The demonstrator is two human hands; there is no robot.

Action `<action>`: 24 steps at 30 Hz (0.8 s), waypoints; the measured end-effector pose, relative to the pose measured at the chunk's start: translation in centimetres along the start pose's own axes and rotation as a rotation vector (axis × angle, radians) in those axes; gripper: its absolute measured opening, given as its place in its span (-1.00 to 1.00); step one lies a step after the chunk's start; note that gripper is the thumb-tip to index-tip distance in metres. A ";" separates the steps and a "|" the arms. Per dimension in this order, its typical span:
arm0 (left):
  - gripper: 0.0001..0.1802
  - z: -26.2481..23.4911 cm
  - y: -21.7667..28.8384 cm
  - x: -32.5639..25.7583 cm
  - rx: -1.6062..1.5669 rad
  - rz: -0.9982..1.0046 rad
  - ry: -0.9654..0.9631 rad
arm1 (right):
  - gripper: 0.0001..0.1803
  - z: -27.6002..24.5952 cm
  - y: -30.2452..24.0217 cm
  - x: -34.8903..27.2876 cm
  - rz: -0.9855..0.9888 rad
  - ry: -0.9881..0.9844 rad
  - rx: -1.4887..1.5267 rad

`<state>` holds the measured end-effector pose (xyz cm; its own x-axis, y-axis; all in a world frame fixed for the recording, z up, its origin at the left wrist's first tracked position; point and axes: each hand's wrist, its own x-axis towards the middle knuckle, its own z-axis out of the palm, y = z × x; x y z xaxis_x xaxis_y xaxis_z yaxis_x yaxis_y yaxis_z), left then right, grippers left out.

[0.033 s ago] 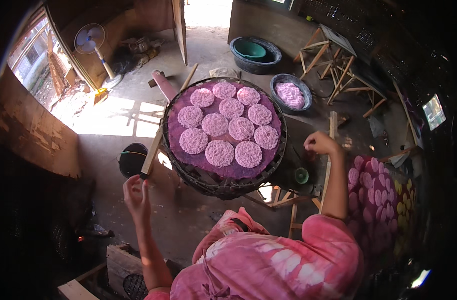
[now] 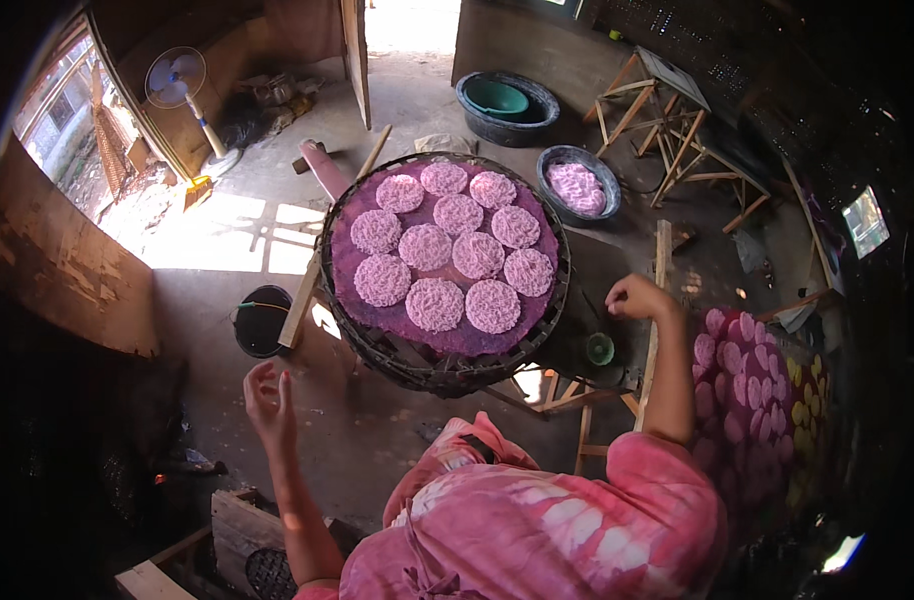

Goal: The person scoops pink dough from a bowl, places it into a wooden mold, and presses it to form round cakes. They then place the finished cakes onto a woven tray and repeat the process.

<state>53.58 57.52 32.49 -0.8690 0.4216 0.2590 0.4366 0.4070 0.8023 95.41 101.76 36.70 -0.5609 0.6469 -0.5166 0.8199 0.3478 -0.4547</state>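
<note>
Hovering at the tray's edge, neither of your hands touches it; clock centred on the tray, 12 away from you. Your left hand [image 2: 269, 393], 8 o'clock, is unclenched: fingers loosely bent, nothing visible in it, just short of the wooden bar's [image 2: 299, 318] near end. Your right hand [image 2: 634, 297], just past 3, has its fingers curled over the dark tabletop [image 2: 617, 250]; can't tell whether they pinch anything.

Between them, the round woven tray [image 2: 447, 378] sits in front of you, a purple sheet [image 2: 372, 312] on it carrying twelve pink stringy discs [image 2: 424, 247], laid side by side. Bar seems to run under the tray; contact hidden.

Step, as judged: tray looks fully laid, your hands between actions. Taking the tray would call for both hands coming in to the rim, about 9 and 3, and a level hold, since loose discs could slide.

Further out: green cup [image 2: 600, 349] at 4, on the tabletop; bowl [image 2: 579, 220] of pink stringy mass [image 2: 575, 186] at 2; dark tub [image 2: 537, 130] with a green basin [image 2: 497, 96] near 1; black bucket [image 2: 263, 325] between 8 and 9; more pink discs [image 2: 742, 362] well off between 3 and 4; fan [image 2: 176, 78] at 10.
</note>
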 end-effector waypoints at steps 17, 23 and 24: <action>-0.75 0.4 -12.4 -16.7 0.014 -0.325 -0.145 | -0.77 2.4 -6.5 -4.6 -0.384 0.126 -0.075; -0.77 1.3 -15.1 -18.8 -0.048 -0.436 -0.129 | -0.75 1.0 -15.1 -5.0 -0.698 0.125 -0.137; -0.76 1.7 -15.9 -19.7 -0.029 -0.454 -0.134 | -0.77 1.4 -16.4 -4.6 -0.813 0.091 -0.147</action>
<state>64.12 44.10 13.76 -0.9321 0.3076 -0.1914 0.0111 0.5525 0.8335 84.40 92.14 45.50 -0.9785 0.2062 -0.0044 0.1735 0.8114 -0.5582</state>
